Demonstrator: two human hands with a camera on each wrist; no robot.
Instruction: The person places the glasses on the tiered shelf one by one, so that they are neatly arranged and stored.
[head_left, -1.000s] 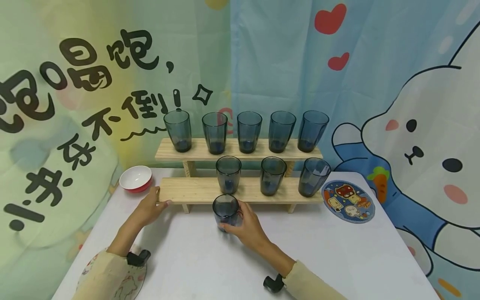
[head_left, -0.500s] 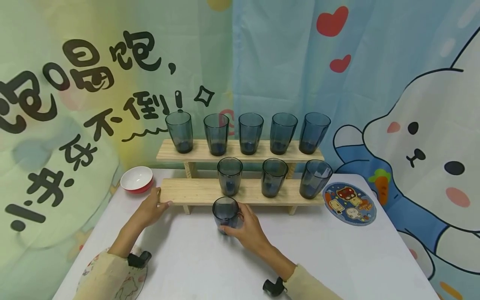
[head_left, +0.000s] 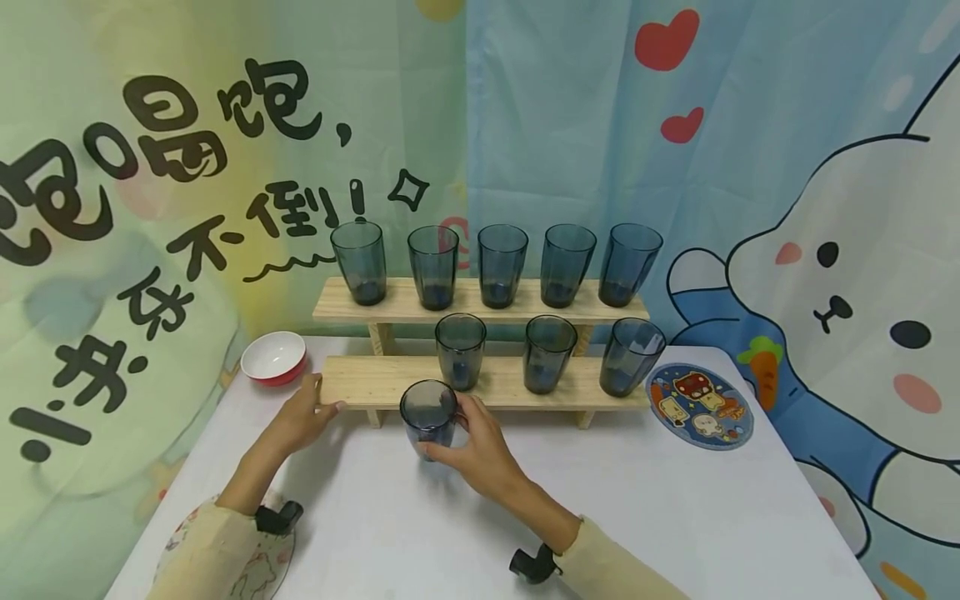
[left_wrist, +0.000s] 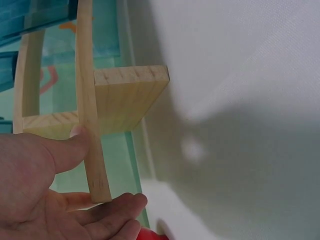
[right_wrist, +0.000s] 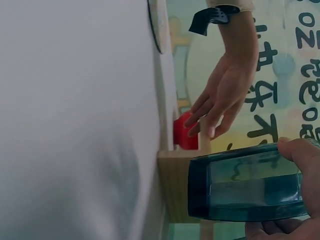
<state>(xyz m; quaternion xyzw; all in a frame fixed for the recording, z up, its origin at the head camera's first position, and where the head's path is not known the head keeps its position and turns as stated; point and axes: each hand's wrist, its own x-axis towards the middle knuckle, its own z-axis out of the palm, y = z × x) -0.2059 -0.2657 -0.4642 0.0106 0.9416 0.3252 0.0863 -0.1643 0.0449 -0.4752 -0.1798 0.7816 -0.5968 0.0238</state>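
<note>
My right hand (head_left: pixel 480 446) holds a blue-grey drinking glass (head_left: pixel 429 421) by its side, thumb on the near side and fingers behind. In the right wrist view the glass (right_wrist: pixel 245 182) appears raised off the table, in front of the lower shelf board. At the left end of the two-tier wooden shelf (head_left: pixel 375 379), my left hand (head_left: pixel 300 417) grips the lower board. The left wrist view has the thumb against the board (left_wrist: pixel 90 135) and the fingers around its end. Three similar glasses stand on the lower tier, including one (head_left: pixel 461 354) near its middle.
Several matching glasses line the upper tier, one (head_left: pixel 503 267) at its centre. A red-and-white bowl (head_left: pixel 273 358) sits left of the shelf. A round blue patterned mat (head_left: pixel 701 407) lies at the right, and a patterned round mat (head_left: pixel 262 567) is partly under the left forearm.
My right hand has moved left and slightly up with the glass, towards the left part of the lower tier. The left hand stays on the shelf end.
</note>
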